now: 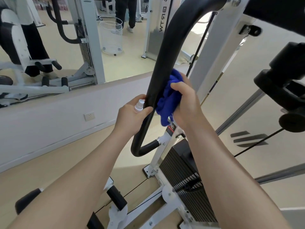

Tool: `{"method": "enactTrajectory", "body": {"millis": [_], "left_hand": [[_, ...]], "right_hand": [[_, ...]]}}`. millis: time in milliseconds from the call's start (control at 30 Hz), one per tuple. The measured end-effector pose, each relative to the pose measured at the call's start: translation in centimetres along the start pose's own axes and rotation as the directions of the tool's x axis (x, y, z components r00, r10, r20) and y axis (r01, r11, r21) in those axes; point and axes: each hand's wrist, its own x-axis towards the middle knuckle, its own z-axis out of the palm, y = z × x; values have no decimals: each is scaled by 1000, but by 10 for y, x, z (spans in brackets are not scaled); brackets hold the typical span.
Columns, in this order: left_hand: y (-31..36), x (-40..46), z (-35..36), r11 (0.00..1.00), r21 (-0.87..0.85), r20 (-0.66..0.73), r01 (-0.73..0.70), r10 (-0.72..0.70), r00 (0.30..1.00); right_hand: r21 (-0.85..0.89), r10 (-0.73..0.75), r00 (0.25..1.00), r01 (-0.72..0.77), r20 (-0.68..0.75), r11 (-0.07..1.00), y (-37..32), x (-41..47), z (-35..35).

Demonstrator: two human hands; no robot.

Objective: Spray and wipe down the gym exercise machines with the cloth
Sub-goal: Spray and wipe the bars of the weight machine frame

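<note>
From the head camera, the right hand (184, 103) grips a bunched blue cloth (168, 98) against the right side of the black padded bar (162, 63), while the left hand (132, 116) at nine o'clock of the bar curls round a small white spray bottle (140, 105). With fingers also touching the bar, the bottle could slip or spray the cloth hand by accident. Its contents cannot be seen; the white wire basket (110, 35) at eleven o'clock looks empty.
</note>
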Motion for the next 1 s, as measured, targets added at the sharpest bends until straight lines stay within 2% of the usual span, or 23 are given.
{"method": "enactTrajectory", "body": {"millis": [67,167,233,267,333,400,467,500,567,667,733,800,900,967,1000], "left_hand": [[0,-1,2,1000,-18,-3,-3,3,1000],[-2,-4,4,998,-59,-7,-20,20,1000],[0,-3,4,997,-75,-16,-29,28,999],[-1,-3,6,996,-77,-25,-35,33,999],[-4,-3,10,996,-86,-69,-36,30,997],[-8,-3,15,993,-113,-102,-17,5,995],[-8,1,14,991,-136,-100,-17,3,995],[-9,2,13,990,-142,-98,-16,2,995],[-12,4,11,991,-129,-81,-20,10,997],[-15,3,10,991,-126,-47,-46,40,998],[-19,4,10,988,-143,-55,-64,56,997],[-21,5,12,986,-152,-76,-65,54,996],[-19,5,11,990,-129,-59,-48,41,997],[-15,5,9,996,-65,-51,-60,57,997],[-13,5,8,998,-26,-50,-61,60,997]], "right_hand": [[-119,-45,998,49,36,992,10,-2,2],[-305,-83,985,34,-152,952,44,-3,5],[-383,-128,973,46,-191,923,55,-1,1],[-408,-113,980,38,-163,912,62,-1,-5],[-441,26,995,-67,-99,895,82,-9,-17],[-486,173,980,-201,-103,851,112,-22,-31],[-570,196,970,-243,-144,785,127,-25,-33],[-582,194,968,-251,-160,773,124,-23,-31],[-485,150,971,-223,-185,846,108,-17,-28],[-309,-89,988,46,-124,950,78,-10,-26],[-364,-160,982,114,-99,924,83,-14,-24],[-417,-58,993,10,-103,909,109,-23,-27],[-340,189,972,-227,-141,913,131,-29,-36],[-414,171,974,-217,-146,884,130,-30,-37],[-454,108,982,-167,-152,875,125,-31,-34]]}}
